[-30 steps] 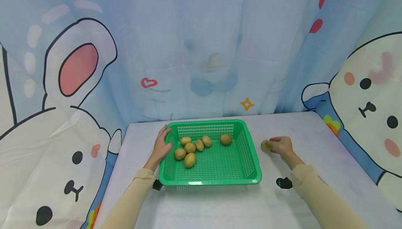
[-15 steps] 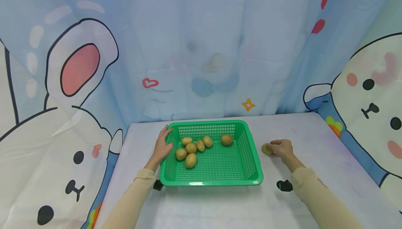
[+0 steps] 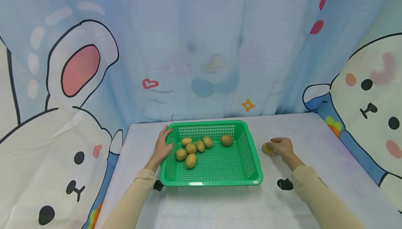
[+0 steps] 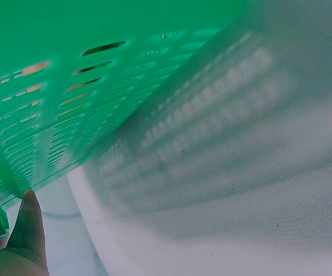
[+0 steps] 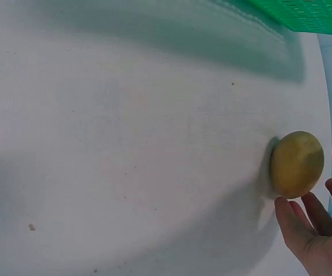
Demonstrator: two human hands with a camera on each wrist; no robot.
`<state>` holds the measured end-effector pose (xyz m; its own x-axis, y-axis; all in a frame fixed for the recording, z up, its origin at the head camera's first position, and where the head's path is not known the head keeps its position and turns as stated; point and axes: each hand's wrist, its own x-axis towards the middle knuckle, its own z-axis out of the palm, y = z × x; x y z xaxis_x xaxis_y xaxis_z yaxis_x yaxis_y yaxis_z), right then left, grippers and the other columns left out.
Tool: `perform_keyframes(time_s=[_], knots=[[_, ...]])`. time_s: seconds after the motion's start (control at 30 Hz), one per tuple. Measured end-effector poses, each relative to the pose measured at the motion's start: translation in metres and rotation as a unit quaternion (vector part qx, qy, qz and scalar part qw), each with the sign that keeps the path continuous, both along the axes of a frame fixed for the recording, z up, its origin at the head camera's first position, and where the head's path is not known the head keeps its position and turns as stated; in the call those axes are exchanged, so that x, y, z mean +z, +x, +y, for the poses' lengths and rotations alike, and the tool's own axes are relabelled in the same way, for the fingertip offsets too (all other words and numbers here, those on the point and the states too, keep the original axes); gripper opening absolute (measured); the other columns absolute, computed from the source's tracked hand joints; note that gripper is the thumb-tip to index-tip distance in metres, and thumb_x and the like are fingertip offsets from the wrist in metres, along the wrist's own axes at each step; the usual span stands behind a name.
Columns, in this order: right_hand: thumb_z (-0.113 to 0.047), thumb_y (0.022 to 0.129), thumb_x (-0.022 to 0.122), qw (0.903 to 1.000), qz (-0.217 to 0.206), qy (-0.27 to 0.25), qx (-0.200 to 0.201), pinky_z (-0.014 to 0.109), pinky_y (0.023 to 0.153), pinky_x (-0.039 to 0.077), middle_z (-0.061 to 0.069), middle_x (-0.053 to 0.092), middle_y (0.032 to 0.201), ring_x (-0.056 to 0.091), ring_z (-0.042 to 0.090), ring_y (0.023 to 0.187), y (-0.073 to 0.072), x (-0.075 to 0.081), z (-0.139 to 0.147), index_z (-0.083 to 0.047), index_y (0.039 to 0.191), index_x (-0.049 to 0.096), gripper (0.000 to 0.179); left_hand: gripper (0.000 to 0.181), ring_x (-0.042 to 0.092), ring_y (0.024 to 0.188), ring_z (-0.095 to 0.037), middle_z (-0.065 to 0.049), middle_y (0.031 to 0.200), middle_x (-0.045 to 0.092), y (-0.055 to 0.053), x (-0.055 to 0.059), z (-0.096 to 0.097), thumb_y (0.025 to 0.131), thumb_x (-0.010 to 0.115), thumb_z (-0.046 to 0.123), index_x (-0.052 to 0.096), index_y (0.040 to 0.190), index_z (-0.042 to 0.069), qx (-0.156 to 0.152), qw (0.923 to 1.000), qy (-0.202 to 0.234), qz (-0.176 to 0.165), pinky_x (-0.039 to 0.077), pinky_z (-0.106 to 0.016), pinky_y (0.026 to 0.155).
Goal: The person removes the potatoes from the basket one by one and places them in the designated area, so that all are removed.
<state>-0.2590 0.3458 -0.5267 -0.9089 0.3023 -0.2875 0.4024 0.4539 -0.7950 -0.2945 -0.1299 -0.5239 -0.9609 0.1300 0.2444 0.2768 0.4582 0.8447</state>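
Note:
A green plastic basket (image 3: pixel 213 183) stands on the table, with several potatoes inside, mostly grouped at its left, such as this potato (image 3: pixel 190 161). A single potato (image 3: pixel 226 140) lies apart at the back right of the basket. My left hand (image 3: pixel 161 149) rests on the basket's left rim, fingers extended and spread; in the left wrist view one straight digit (image 4: pixel 29 230) touches the basket's side. Outside the basket, to its right, another potato (image 5: pixel 297 165) lies on the table. My right hand (image 3: pixel 281 148) is at it, fingers spread around its near side, not closed on it.
The table (image 3: pixel 213 208) has a pale cloth. Behind it hangs a light blue curtain (image 3: pixel 207 47) printed with cartoon animals. A dark patch (image 3: pixel 284 184) shows beside the right sleeve.
Both hands keep nearly the same places, at the basket rim and at the outside potato. The whole head view has shifted slightly. The potatoes in the basket stay put.

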Motion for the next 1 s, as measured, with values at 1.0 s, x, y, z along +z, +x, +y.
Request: perform_keyframes(time_s=[1.0], knots=[[-0.015, 0.098, 0.056, 0.9911, 0.101, -0.068, 0.054, 0.049, 0.094, 0.049, 0.033, 0.048, 0.138, 0.051, 0.045, 0.125, -0.029, 0.066, -0.066, 0.010, 0.140, 0.046, 0.049, 0.067, 0.024, 0.145, -0.042, -0.022, 0.158, 0.027, 0.001, -0.001, 0.001, 0.074, 0.050, -0.009, 0.047, 0.141, -0.007, 0.006, 0.9999, -0.009, -0.002, 0.029, -0.057, 0.109]])
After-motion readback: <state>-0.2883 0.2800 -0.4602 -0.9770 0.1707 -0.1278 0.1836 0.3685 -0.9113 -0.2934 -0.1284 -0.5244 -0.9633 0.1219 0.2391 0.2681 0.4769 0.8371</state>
